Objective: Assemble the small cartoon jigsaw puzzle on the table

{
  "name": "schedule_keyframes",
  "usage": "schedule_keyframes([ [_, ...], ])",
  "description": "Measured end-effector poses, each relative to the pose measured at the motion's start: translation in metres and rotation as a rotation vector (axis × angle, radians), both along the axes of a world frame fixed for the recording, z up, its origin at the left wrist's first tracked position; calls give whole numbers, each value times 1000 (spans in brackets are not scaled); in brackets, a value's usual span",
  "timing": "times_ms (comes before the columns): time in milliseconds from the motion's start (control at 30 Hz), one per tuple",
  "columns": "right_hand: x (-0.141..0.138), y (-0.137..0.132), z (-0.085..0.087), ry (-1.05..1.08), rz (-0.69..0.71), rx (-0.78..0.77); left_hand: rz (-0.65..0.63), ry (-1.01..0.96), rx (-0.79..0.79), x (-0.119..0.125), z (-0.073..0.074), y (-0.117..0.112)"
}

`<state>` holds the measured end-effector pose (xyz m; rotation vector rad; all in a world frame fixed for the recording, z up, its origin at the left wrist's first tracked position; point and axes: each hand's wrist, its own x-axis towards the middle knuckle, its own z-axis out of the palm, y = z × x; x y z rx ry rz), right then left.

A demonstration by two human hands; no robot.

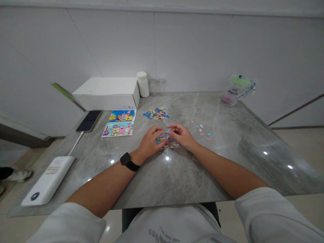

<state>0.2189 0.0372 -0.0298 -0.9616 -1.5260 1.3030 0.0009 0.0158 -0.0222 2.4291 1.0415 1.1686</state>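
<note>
Both my hands meet at the middle of the grey marble table [227, 158] over a small part-built colourful jigsaw [169, 141]. My left hand [149, 141], with a black watch on its wrist, has curled fingers resting on the jigsaw's left side. My right hand [182, 135] pinches a tiny puzzle piece at the jigsaw's top edge. A heap of loose pieces [155, 113] lies just beyond the hands. A few scattered pink and pale pieces [201, 130] lie to the right of my right hand.
Two cartoon picture cards [118, 123] lie left of the hands, a black phone [89, 120] beside them, cabled to a white power bank [49, 180] at the near left edge. At the back stand a white box [107, 91], a white bottle [143, 84], two glass jars [157, 86]; a plastic bag [238, 88] sits far right.
</note>
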Motion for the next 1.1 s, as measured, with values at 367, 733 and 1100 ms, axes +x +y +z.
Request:
schedule_keyframes([
  [367,9,-9,18,-388,-68,504,56,-89,-69,0,6,0],
  [733,6,-8,10,-498,-78,805,37,-81,-16,1,2,2],
  [1100,22,1,21,-602,-79,806,51,-10,-3,0,2,0],
])
